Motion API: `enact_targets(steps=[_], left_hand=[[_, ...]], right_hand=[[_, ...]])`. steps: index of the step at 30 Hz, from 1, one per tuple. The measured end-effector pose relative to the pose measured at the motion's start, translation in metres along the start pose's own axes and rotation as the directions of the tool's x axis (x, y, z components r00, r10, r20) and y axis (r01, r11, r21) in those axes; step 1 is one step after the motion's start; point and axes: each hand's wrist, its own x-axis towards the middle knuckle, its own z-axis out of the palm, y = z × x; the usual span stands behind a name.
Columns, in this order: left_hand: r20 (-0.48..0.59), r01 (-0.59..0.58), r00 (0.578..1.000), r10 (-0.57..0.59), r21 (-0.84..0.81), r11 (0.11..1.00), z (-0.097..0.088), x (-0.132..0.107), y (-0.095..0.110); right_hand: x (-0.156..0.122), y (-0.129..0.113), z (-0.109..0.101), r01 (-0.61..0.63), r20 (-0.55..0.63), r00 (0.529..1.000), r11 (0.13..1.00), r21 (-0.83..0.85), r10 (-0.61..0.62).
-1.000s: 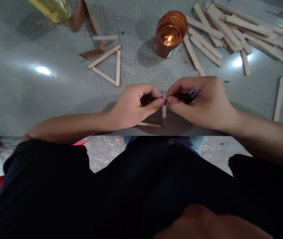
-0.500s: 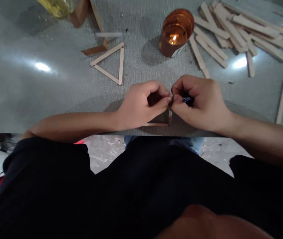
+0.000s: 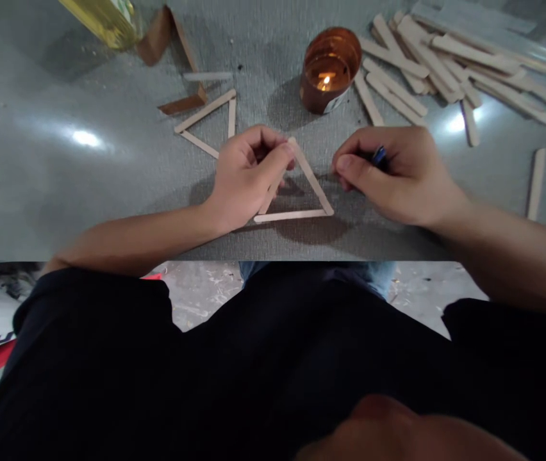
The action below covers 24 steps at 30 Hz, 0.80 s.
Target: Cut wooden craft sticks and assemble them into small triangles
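Note:
My left hand (image 3: 248, 176) is closed, pinching one corner of a triangle of popsicle sticks (image 3: 312, 177) between thumb and fingers. The triangle is tilted up near the table's front edge and casts a shadow below; part of its left side is behind my fingers. To the right, apart from the triangle, my right hand (image 3: 393, 173) is closed around a slim object with a blue end (image 3: 379, 155); the rest of it is hidden in the grip. Another popsicle-stick triangle (image 3: 206, 112) lies flat beyond my left hand, which covers one of its corners.
A lit candle in an amber glass (image 3: 312, 96) stands beyond my hands. A pile of loose popsicle sticks (image 3: 439, 61) lies at the back right, and a single stick (image 3: 536, 184) farther right. Bent brown strip (image 3: 184, 41), whitish stick (image 3: 208, 76) and yellow bottle (image 3: 104, 22) are back left.
My hands have moved apart. The left has lifted the triangle away and slightly left, bringing it into fuller view; the right has let go of the corner and still holds the blue-ended object.

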Motion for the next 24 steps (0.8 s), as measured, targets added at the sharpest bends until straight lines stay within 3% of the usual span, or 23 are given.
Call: enact_targets(steps=[6,8,10,12,13,15,17,19,21,23,24], left_hand=[[-0.064,-0.005,0.998,0.005,0.004,1.0,-0.01,0.001,0.006],[-0.093,-0.1,0.99,0.102,0.023,0.995,-0.007,0.001,0.006],[-0.189,-0.277,0.937,0.293,0.107,0.955,-0.005,0.001,0.006],[-0.287,-0.473,0.793,0.537,0.266,0.84,-0.006,0.0,0.005],[-0.3,-0.551,0.691,0.658,0.371,0.748,-0.009,0.0,0.003],[-0.214,-0.63,0.506,0.835,0.57,0.528,-0.018,-0.001,-0.003],[-0.072,-0.621,0.431,0.899,0.699,0.354,-0.027,0.001,-0.01],[-0.037,-0.599,0.403,0.915,0.745,0.294,-0.033,0.006,-0.017],[-0.016,-0.687,0.284,0.959,0.694,0.215,-0.035,0.012,-0.021],[-0.003,-0.813,0.126,0.992,0.573,0.105,-0.033,0.017,-0.021],[-0.013,-0.852,0.086,0.996,0.517,0.08,-0.032,0.017,-0.021]], right_hand=[[-0.002,0.007,-0.011,-0.027,0.238,0.971,0.993,0.113,-0.001],[-0.004,0.007,-0.009,0.006,0.197,0.98,0.987,0.16,-0.038],[-0.007,0.008,-0.007,0.101,0.063,0.992,0.989,0.105,-0.108],[-0.01,0.011,-0.007,0.28,-0.066,0.956,0.957,-0.075,-0.285],[-0.011,0.014,-0.007,0.384,-0.103,0.907,0.903,-0.192,-0.408],[-0.011,0.019,-0.008,0.543,-0.123,0.771,0.746,-0.387,-0.625],[-0.01,0.023,-0.011,0.593,-0.131,0.678,0.643,-0.485,-0.724],[-0.009,0.026,-0.013,0.596,-0.136,0.631,0.59,-0.545,-0.764],[-0.009,0.026,-0.016,0.584,-0.125,0.586,0.525,-0.619,-0.8],[-0.009,0.025,-0.019,0.564,-0.105,0.557,0.468,-0.681,-0.824],[-0.01,0.025,-0.021,0.553,-0.094,0.56,0.456,-0.697,-0.823]])
